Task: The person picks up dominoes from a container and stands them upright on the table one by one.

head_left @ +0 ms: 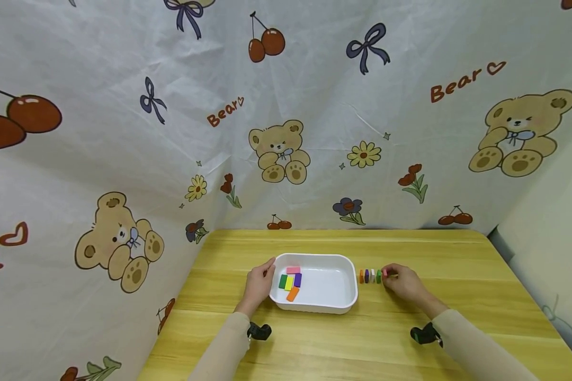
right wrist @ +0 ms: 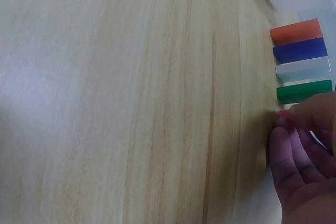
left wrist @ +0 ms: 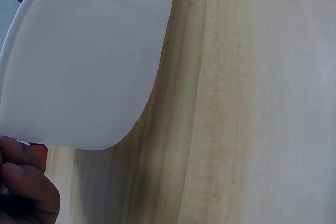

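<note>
In the head view, my left hand grips the left rim of a white plastic tray; the left wrist view shows curled fingertips at the tray's corner. Inside the tray's left half lie several small flat blocks, among them a yellow block and an orange block. To the right of the tray, blocks stand on edge in a row: an orange block, a purple block, a white block and a green block. At its right end my right hand pinches a pink block, mostly hidden by fingers.
Everything rests on a wood-grain table. A cloth printed with bears hangs behind it and along its left side. A pale wall stands to the right. A dark wrist device sits at each forearm.
</note>
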Demonstrator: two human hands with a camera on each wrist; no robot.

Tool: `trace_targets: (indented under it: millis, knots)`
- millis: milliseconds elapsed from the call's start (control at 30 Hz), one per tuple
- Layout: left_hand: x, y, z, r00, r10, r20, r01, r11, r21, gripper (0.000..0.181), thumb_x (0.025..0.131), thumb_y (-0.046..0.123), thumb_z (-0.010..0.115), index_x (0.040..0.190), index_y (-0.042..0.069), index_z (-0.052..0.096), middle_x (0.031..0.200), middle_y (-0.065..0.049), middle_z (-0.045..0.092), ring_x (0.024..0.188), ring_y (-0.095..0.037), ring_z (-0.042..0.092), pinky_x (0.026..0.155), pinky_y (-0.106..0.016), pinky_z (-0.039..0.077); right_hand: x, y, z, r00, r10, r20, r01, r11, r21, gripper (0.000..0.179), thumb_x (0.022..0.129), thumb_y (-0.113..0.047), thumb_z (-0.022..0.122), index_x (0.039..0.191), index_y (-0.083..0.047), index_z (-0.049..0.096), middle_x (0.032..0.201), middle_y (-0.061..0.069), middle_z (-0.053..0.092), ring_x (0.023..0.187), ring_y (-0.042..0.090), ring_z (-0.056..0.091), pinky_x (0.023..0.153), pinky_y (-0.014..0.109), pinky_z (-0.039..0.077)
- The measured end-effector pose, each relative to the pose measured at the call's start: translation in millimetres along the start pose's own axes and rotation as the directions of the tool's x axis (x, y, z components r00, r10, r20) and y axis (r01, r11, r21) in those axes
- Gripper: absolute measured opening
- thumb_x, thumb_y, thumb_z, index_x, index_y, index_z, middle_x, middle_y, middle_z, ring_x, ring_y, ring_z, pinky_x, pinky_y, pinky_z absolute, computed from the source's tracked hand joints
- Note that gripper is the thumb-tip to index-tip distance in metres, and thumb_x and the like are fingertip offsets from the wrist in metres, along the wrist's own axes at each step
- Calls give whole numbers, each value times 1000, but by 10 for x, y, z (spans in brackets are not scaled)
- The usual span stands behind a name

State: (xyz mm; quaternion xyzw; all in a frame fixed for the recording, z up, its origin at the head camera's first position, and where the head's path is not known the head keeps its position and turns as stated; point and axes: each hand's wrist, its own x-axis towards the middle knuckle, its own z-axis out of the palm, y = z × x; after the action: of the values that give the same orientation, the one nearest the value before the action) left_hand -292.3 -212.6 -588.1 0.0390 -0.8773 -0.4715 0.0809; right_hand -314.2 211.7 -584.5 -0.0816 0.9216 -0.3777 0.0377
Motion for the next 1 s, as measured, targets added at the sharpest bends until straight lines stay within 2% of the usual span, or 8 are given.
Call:
trace_targets:
  millis: [133,433,633,700,900,1000]
  knots:
    - [7,-1,1,1000,-7,5,7,1000,4,38,108,26,56,143,13,62,145,-9,63,136,-29,58,109,-48,52,4,7,0,1000,9,3,-9,1000,5,30,92,-6,67,119,8,66,111,22,71,101,33,69,86,49,60]
    - [25,30,-6,1000,-4,13,4,1000,7,39,108,27,55,144,13,62,146,-9,62,137,-29,57,110,-48,51,18,26,-34,999,36,28,-37,999,31,38,90,-5,69,125,9,62,118,24,68,101,30,69,80,38,59]
    - [4,-2,-5,1000,-12,9,11,1000,20,38,108,26,55,143,13,63,143,-9,64,135,-28,59,109,-48,52,-20,61,-34,1000,19,18,-20,1000,18,37,91,-9,71,124,6,63,113,19,71,102,33,69,83,43,57]
    - [-4,-13,-3,1000,-15,2,15,1000,20,38,108,27,56,143,13,63,143,-9,64,134,-28,59,108,-48,53,-38,62,-43,999,19,26,-19,999,27,38,92,-9,70,125,7,62,114,22,70,102,35,68,84,47,58]
    - [-4,-22,8,1000,-14,9,14,1000,9,38,108,26,55,143,13,62,144,-8,64,135,-28,59,107,-47,54,-117,96,-91,998,56,40,-58,997,51,37,95,-10,67,126,9,60,116,24,68,106,38,66,86,50,59]
    - [7,-19,11,1000,-16,10,16,1000,7,38,108,27,55,143,13,62,144,-8,64,135,-28,59,108,-47,53,-162,119,-90,997,72,41,-75,996,56,35,96,-11,68,124,7,61,113,21,69,104,35,67,86,49,59]
